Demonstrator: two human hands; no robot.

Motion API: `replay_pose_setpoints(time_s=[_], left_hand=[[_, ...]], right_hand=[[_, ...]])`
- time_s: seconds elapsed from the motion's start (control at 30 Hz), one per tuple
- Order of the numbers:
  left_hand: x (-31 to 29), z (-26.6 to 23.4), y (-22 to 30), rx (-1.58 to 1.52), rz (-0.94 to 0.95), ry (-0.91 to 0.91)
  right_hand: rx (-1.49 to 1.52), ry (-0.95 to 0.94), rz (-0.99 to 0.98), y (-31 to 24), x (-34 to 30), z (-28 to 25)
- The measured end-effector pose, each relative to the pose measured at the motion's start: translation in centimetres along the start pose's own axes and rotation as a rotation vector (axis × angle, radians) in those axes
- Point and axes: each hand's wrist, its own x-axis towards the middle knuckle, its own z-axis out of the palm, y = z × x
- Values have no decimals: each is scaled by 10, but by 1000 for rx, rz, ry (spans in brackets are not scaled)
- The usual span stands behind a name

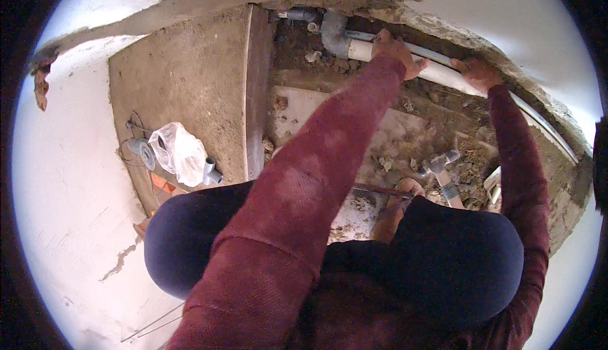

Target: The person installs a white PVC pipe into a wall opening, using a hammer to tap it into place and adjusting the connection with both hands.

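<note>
A long white plastic pipe (pixel 441 74) runs along the foot of the wall, its left end at a grey elbow fitting (pixel 335 33). My left hand (pixel 394 55) is closed over the pipe a short way right of that elbow, with the thumb along its near side. Farther right, my right hand (pixel 479 75) grips the same pipe from above, its thumb side pointing left; some of its fingers are hidden. Behind the white pipe, close to both hands, lies a thinner grey pipe (pixel 436 56).
Left of the dirt trench stands a concrete slab (pixel 183 84) with a raised edge. On it are a clear plastic bag (pixel 179 152), a grey pipe fitting (pixel 212 171) and a round grey spool (pixel 142 151). A hammer (pixel 441 170) rests among rubble near my foot (pixel 410 187).
</note>
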Motion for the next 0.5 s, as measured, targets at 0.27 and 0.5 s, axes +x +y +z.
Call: replay_pose_setpoints(time_s=[0.27,0.5], left_hand=[[-141,-76,-79,131,661,-687],[-97,5,-178,53,107,-173]], right_hand=[[-102,-7,6,-3,0,8],[-550,57,-221,-21,-53,-25]])
